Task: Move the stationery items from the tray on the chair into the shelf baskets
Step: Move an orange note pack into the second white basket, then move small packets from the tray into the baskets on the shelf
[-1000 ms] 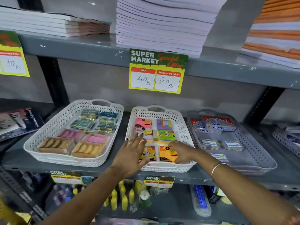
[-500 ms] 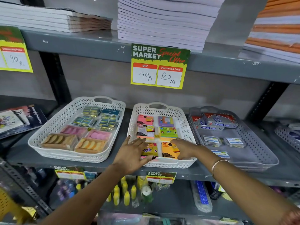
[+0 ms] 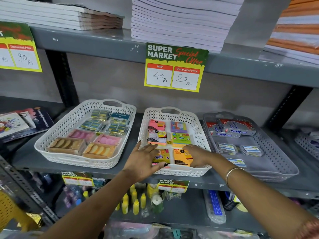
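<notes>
Under my two palms, in the middle white lattice plastic basket (image 3: 174,171), the front row is filled: my left hand (image 3: 144,161) has slid back to the rim, flat and gripping nothing, off the yellow sticky-note pack (image 3: 161,156). My right hand (image 3: 198,156) lies loosely against the orange sticky-note pack (image 3: 181,158) just left of it, so I judge this placement nearly done.

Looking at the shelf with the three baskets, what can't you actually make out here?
- Tray on the chair: outside the head view.
- Price tag at far left: cut off by the left edge.
- Front sticky-note packs in the middle basket: partly covered by the left hand and right hand; their grip cannot be told.
- Small tag on the lower shelf edge: prices too blurred to read.
- Labels on the small boxes in the grey basket: too small.
</notes>
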`<state>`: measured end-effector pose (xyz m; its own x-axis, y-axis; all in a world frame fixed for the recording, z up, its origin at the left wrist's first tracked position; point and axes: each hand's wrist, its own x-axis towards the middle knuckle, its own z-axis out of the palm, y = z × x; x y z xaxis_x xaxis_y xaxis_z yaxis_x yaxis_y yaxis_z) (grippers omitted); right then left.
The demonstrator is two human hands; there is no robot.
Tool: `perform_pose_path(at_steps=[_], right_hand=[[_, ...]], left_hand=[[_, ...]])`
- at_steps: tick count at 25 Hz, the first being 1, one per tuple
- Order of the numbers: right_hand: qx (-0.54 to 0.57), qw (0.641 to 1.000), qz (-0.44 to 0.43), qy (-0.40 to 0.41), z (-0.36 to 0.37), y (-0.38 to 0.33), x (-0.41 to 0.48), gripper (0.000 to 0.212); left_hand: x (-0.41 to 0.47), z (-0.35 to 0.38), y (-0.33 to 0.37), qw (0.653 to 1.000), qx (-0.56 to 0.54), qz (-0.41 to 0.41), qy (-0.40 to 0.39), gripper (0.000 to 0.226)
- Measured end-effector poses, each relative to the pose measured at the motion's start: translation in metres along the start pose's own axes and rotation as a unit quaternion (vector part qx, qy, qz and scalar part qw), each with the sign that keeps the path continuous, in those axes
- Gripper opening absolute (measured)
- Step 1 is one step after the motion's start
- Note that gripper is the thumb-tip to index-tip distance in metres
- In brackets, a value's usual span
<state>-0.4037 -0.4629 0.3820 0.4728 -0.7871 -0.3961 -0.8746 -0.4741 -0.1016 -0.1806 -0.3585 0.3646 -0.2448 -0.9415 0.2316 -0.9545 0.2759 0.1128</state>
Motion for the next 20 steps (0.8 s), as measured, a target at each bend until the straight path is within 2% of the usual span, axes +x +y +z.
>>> perform_pose_path(at_steps=[4,6,9,11,13,16,20], right_hand=[[0.007,1.000,0.010,-0.019,-0.006,-0.005,-0.004,0.085],[0.025,1.000,0.001,-0.008,-0.018,-0.015,-0.007,0.084],[0.031,0.994,-0.057,0.087,-0.046,-0.050,-0.007,0.060],[0.050,0.977,-0.107,0.178,-0.064,-0.087,-0.004,0.040],[0.102,0.953,-0.167,0.230,-0.075,-0.144,0.003,0.030],[0.164,0.919,-0.252,0.256,-0.074,-0.226,0.008,0.023],[0.173,0.886,-0.382,0.201,-0.028,-0.333,0.010,0.019]], left_hand=[[0.001,0.000,-0.002,1.000,0.002,0.014,0.000,0.114],[-0.003,-0.004,-0.004,0.999,-0.021,0.022,0.009,0.103],[-0.022,-0.019,-0.013,0.989,-0.078,0.006,0.129,0.068],[-0.039,-0.034,-0.028,0.971,-0.071,-0.023,0.227,0.055],[-0.070,-0.047,-0.061,0.954,-0.057,-0.100,0.278,0.052],[-0.136,-0.059,-0.117,0.927,-0.049,-0.233,0.291,0.053],[-0.274,-0.042,-0.171,0.883,0.004,-0.403,0.240,0.053]])
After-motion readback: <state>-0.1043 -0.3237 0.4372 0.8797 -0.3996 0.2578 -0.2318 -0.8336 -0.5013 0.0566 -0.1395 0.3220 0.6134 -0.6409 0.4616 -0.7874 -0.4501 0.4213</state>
